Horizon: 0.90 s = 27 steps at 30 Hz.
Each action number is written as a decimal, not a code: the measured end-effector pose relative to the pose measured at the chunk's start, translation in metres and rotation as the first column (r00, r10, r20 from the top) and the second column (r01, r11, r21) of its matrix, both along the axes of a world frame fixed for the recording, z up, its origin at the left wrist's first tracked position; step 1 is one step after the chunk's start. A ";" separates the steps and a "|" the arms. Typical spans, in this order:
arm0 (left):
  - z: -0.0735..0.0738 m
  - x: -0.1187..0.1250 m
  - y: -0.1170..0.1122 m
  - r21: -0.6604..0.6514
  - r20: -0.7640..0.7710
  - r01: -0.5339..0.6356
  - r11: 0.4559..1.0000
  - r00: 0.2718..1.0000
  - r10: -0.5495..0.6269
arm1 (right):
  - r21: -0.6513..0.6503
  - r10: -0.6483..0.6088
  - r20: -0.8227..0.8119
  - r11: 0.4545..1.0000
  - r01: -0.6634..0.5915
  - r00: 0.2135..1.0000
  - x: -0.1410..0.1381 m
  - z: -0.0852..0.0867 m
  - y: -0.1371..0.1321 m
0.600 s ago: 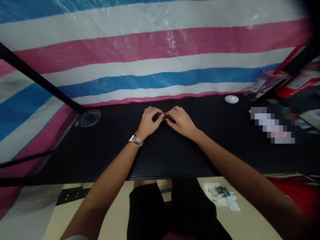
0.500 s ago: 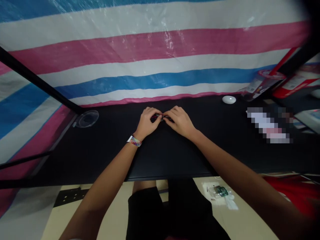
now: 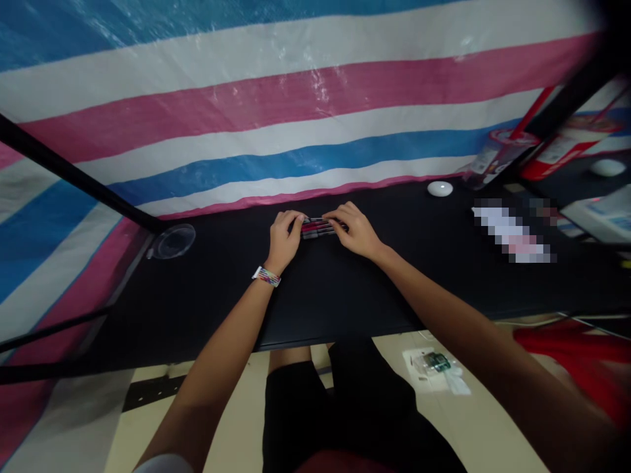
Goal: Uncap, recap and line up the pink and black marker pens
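Observation:
Several pens (image 3: pixel 316 233), dark with some red, lie side by side in a row on the black table (image 3: pixel 345 289). At the row's far edge, a thin pen (image 3: pixel 315 219) runs between my two hands. My left hand (image 3: pixel 284 240) pinches its left end between thumb and fingers. On the other side, the fingertips of my right hand (image 3: pixel 359 231) close on its right end. My right fingers cover the right ends of the other pens. A multicoloured band circles my left wrist.
A clear round plastic lid (image 3: pixel 174 242) lies at the table's left. Toward the right are a white computer mouse (image 3: pixel 440 189), a plastic cup with a red straw (image 3: pixel 500 154) and a blurred-out flat item (image 3: pixel 513 233). A striped sheet (image 3: pixel 296 125) hangs behind the table.
My hands have moved slightly apart, and the row of pens between them now shows more. The view has shifted a little, so the things on the right sit further left.

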<state>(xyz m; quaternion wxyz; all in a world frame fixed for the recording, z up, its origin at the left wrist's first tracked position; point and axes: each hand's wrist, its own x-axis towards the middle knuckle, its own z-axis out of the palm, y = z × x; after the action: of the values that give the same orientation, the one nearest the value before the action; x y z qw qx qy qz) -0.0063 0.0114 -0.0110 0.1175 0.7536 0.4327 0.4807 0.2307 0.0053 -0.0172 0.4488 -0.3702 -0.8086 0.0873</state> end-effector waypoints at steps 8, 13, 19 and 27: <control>-0.007 0.001 0.005 -0.109 0.030 -0.033 0.993 0.999 0.036 | -0.122 0.041 -0.080 0.991 -0.051 0.996 0.003 -0.011 0.010; -0.010 0.002 0.008 -0.157 0.079 0.007 0.988 0.997 0.005 | -0.103 0.042 -0.045 0.994 -0.046 0.998 0.006 -0.011 0.010; -0.008 0.003 0.009 -0.096 0.129 0.053 0.994 0.991 -0.040 | 0.038 -0.066 0.165 0.997 0.060 0.984 0.004 -0.007 0.003; -0.001 0.005 0.006 -0.132 0.145 0.088 0.987 0.987 -0.068 | 0.146 -0.125 0.214 0.985 0.095 0.969 0.006 -0.005 0.002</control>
<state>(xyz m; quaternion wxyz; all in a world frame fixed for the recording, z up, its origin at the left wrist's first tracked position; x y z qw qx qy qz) -0.0012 0.0175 -0.0121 0.2180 0.7246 0.4257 0.4963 0.2363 0.0073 -0.0222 0.3835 -0.3908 -0.8361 -0.0344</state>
